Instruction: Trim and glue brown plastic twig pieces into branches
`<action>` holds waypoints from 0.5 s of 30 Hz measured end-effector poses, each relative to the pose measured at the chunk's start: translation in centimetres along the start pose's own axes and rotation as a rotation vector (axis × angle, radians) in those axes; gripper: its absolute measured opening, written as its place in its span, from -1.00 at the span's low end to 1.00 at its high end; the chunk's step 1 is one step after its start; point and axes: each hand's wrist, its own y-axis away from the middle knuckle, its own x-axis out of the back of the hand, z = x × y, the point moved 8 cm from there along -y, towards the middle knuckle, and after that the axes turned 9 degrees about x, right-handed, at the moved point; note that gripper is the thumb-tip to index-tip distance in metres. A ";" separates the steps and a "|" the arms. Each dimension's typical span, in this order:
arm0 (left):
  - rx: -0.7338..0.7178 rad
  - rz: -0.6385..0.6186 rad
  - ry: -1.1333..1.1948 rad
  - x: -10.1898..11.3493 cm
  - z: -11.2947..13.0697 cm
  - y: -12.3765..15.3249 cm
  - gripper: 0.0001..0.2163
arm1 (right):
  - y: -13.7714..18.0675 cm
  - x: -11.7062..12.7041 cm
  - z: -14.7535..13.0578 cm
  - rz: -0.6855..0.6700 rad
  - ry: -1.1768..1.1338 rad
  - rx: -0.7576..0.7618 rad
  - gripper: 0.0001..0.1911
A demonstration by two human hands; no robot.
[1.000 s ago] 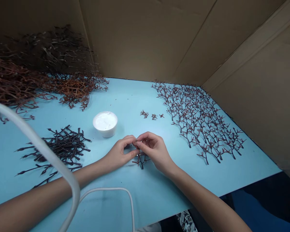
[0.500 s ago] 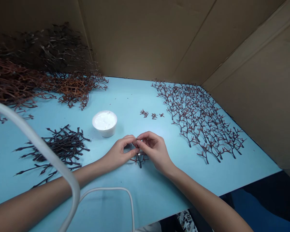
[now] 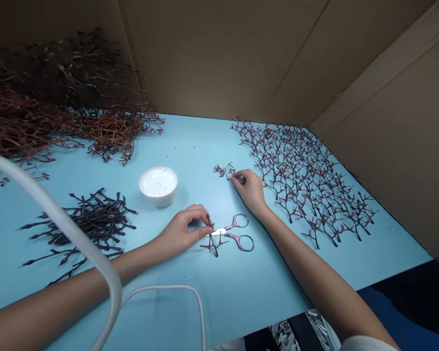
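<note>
My left hand (image 3: 185,230) rests on the light blue table (image 3: 190,146), thumb and forefinger pinched on a small dark brown branched twig (image 3: 212,242). Small scissors with iridescent handles (image 3: 237,234) lie on the table right beside that twig. My right hand (image 3: 250,187) is farther back, its fingertips closed on one of the tiny brown twig tips (image 3: 229,174) that lie loose there; another tiny piece (image 3: 219,170) sits just to the left.
A white bowl of white paste (image 3: 158,185) stands left of centre. Dark twigs (image 3: 91,222) are piled at left, reddish-brown branches (image 3: 51,112) heaped at back left. Several branched twigs (image 3: 303,180) lie in rows at right. Cardboard walls (image 3: 241,53) enclose the table. A white cable (image 3: 76,239) crosses in front.
My right hand left the twig at my left hand and reached back to the tiny twig pieces. The scissors now lie uncovered on the table. My left hand stayed put.
</note>
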 end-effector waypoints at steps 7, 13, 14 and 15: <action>-0.009 -0.003 -0.009 0.0 0.0 -0.1 -0.89 | -0.5 -0.6 0.0 -0.052 0.026 -0.016 -0.91; -0.013 0.002 -0.008 0.0 0.0 0.0 -0.89 | -0.9 -0.9 -0.4 -0.078 0.044 -0.021 -0.87; -0.015 0.001 -0.010 0.0 0.0 0.0 -0.89 | -0.9 -1.0 -0.5 -0.088 0.044 -0.015 -0.87; -0.016 0.000 -0.013 0.0 0.1 0.0 -0.89 | -0.9 -1.0 -0.6 -0.098 0.045 -0.009 -0.87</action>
